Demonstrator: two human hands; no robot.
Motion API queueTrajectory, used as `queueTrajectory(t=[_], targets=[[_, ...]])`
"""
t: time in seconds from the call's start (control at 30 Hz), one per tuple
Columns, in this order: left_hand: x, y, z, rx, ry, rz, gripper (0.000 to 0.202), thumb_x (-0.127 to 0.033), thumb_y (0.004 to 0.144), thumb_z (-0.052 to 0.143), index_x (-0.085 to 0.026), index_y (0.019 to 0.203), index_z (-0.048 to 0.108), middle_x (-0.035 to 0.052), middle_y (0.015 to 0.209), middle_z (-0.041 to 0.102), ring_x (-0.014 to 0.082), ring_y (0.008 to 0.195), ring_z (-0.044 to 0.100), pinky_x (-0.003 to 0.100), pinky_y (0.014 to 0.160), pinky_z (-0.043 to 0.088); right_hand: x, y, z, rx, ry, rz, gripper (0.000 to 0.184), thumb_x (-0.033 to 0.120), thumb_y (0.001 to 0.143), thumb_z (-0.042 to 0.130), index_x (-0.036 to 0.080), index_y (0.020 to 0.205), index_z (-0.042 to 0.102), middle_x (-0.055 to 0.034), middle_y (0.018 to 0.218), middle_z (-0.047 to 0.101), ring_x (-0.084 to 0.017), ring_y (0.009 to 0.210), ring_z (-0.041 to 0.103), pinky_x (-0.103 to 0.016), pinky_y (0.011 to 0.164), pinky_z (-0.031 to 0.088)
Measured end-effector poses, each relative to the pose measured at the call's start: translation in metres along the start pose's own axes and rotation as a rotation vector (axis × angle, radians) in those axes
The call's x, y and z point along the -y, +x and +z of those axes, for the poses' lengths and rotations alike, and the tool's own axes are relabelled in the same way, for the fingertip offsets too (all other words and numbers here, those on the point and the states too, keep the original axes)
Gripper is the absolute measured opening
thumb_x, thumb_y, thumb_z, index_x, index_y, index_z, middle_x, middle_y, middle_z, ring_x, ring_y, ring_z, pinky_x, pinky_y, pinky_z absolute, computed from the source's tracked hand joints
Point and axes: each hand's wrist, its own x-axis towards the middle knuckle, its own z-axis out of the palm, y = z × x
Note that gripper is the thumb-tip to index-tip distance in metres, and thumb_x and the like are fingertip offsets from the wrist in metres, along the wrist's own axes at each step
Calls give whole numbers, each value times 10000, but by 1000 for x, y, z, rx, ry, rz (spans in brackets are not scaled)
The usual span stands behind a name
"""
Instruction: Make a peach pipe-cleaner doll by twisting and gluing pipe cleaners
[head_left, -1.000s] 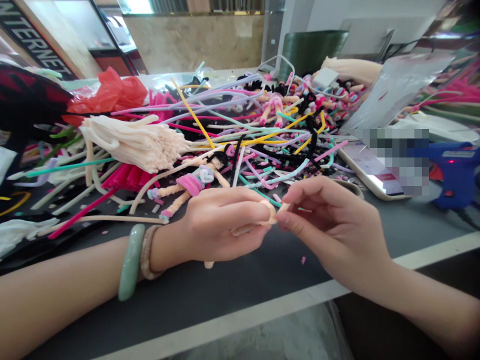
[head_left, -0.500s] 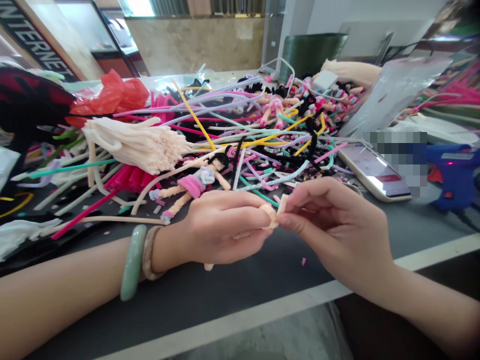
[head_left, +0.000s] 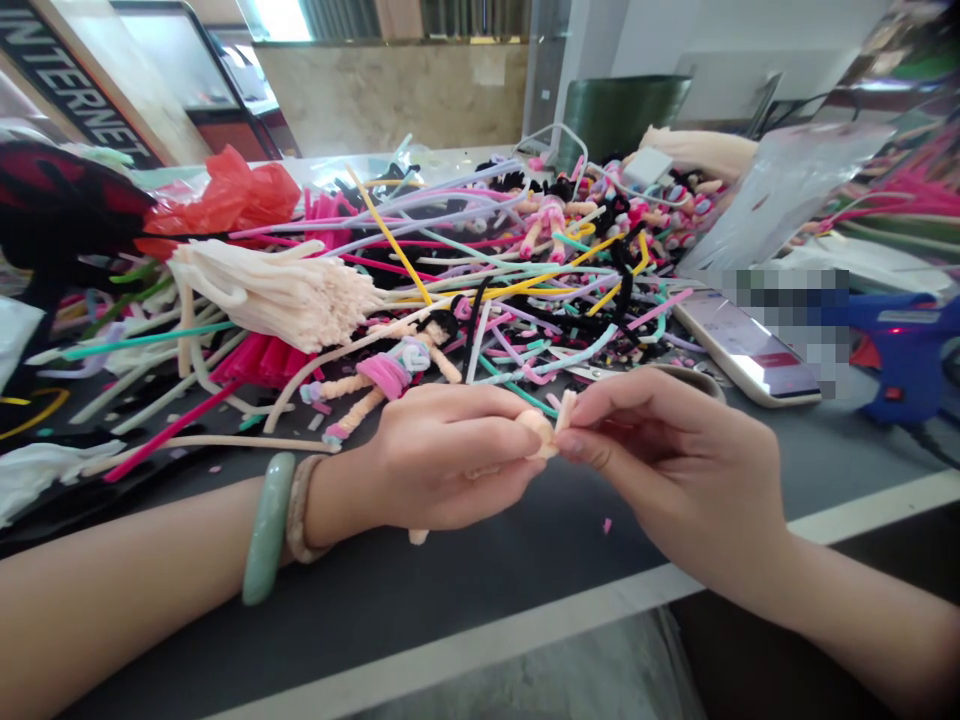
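My left hand point(head_left: 450, 455) is curled round a peach pipe cleaner point(head_left: 541, 432), with one end poking out below the palm. My right hand point(head_left: 667, 470) pinches the free end of the same pipe cleaner between thumb and forefinger, right against the left fingertips. Both hands hover over the dark grey table point(head_left: 420, 590) near its front edge. A green bangle point(head_left: 267, 527) sits on my left wrist. Just beyond the left hand lies a small pipe-cleaner doll point(head_left: 390, 372) with a pink skirt and black hair.
A heap of coloured pipe cleaners point(head_left: 510, 270) covers the table's middle, with a bundle of peach ones point(head_left: 277, 290) at the left. A phone point(head_left: 746, 345) and a blue glue gun point(head_left: 900, 350) lie at the right. A red plastic bag point(head_left: 225, 195) sits far left.
The peach end held by my right hand has turned slightly upward against the left fingertips. Both hands stay in nearly the same place.
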Motion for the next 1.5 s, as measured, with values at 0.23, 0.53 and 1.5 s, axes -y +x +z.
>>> queueTrajectory(t=[0.23, 0.53, 1.5], targets=[[-1, -1, -1, -5, 4, -31, 157, -38, 763, 653, -148, 869, 620, 97, 816, 717, 137, 664, 686, 209, 591, 574, -1, 1, -2, 4, -51, 43, 90, 222, 813, 707, 213, 793, 620, 21, 757, 681, -119, 659, 641, -241, 615, 534], [1, -3, 2, -45, 14, -14, 152, -45, 765, 653, -147, 873, 623, 98, 831, 723, 132, 685, 683, 207, 597, 576, 1, 2, -3, -2, -226, 1, 66, 247, 801, 723, 224, 759, 676, 31, 709, 706, -115, 618, 622, -238, 568, 473], [1, -1, 1, -3, -44, -40, 166, 7, 759, 634, -120, 863, 610, 106, 798, 702, 130, 716, 669, 205, 616, 559, 2, 1, 0, 18, -333, -234, 64, 140, 797, 700, 137, 841, 654, -7, 744, 674, -79, 673, 602, -197, 668, 471]])
